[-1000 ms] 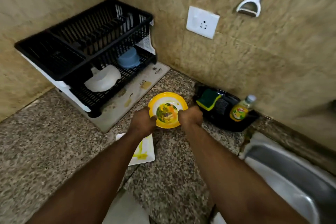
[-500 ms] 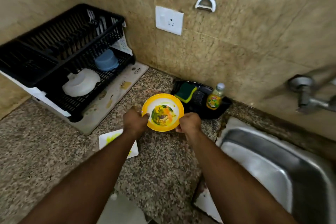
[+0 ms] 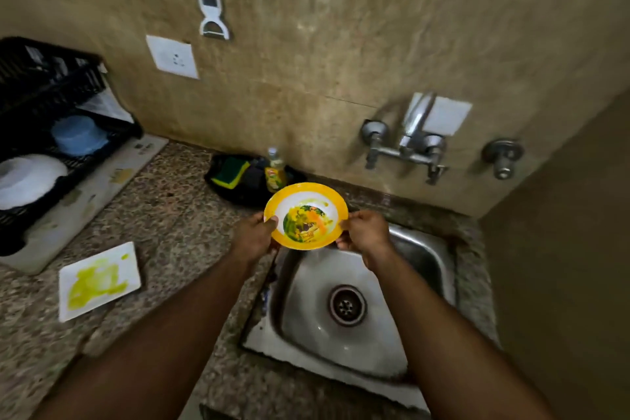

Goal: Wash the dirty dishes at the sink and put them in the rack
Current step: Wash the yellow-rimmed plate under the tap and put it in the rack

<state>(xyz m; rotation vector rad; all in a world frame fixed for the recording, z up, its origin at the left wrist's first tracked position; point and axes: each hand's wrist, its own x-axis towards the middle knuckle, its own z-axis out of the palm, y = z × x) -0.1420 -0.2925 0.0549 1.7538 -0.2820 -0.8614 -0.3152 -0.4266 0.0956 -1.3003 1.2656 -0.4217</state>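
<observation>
Yellow bowl (image 3: 306,216) carried rightward off table (image 3: 163,215), now held over far-left edge of sink (image 3: 422,249). Left hand (image 3: 254,235) and right hand (image 3: 364,232) each pinch opposite rim. Food smears inside; washing not begun, tap (image 3: 414,133) looks dry.

Smeared white plate (image 3: 99,280) waits on speckled table, left. Black rack (image 3: 44,133) far left holds white and blue dishes. Sponge (image 3: 230,171), soap bottle (image 3: 274,171) by tiled wall.

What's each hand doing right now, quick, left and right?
Left hand: grips the left rim of the dirty yellow-rimmed round bowl.
Right hand: grips the bowl's right rim.
</observation>
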